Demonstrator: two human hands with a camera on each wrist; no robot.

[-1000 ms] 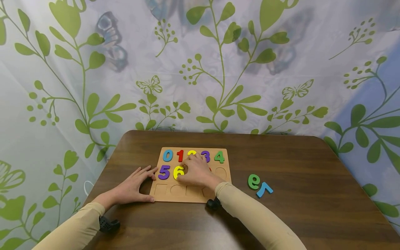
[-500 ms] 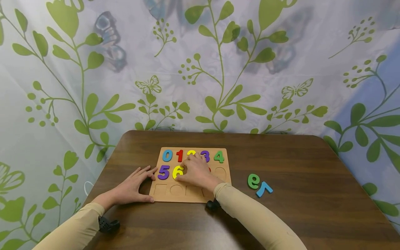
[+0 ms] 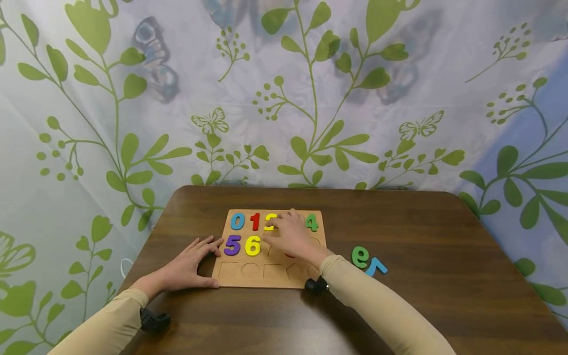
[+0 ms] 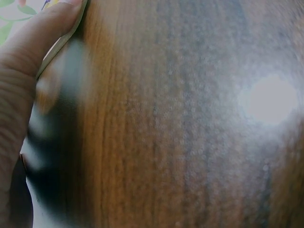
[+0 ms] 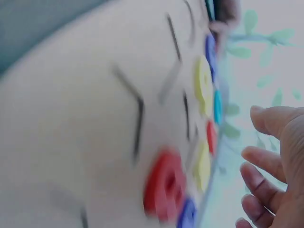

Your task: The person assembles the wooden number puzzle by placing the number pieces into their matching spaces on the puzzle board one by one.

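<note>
A wooden number puzzle board [image 3: 266, 283] lies on the table. Along its left side my left hand [image 3: 188, 266] rests with spread fingers at the edge and the thumb [image 4: 50, 23] at the near corner. Over the board, my right hand [image 3: 293, 239] is raised with relaxed fingers and nothing held; it hides the purple 3 in the head view. In the right wrist view, a red 8 [image 5: 156, 190] sits on the board below that hand. A yellow 6 [image 3: 249, 245] and yellow 2 [image 3: 270, 228] are just left of its fingers.
Right of the board, a green 9 [image 3: 355, 257] and a blue 7 [image 3: 376, 266] lie loose on the brown table [image 3: 421, 236]. A blue 0 [image 3: 232, 221], red 1 [image 3: 255, 222], green 4 [image 3: 313, 222] and purple 5 [image 3: 229, 245] sit in the board. A leaf-patterned curtain [image 3: 248, 148] hangs behind.
My right hand has lifted away from the yellow 6 and shifted right, uncovering the yellow 2 and the 7-shaped slot. The left hand stays at the board's edge.
</note>
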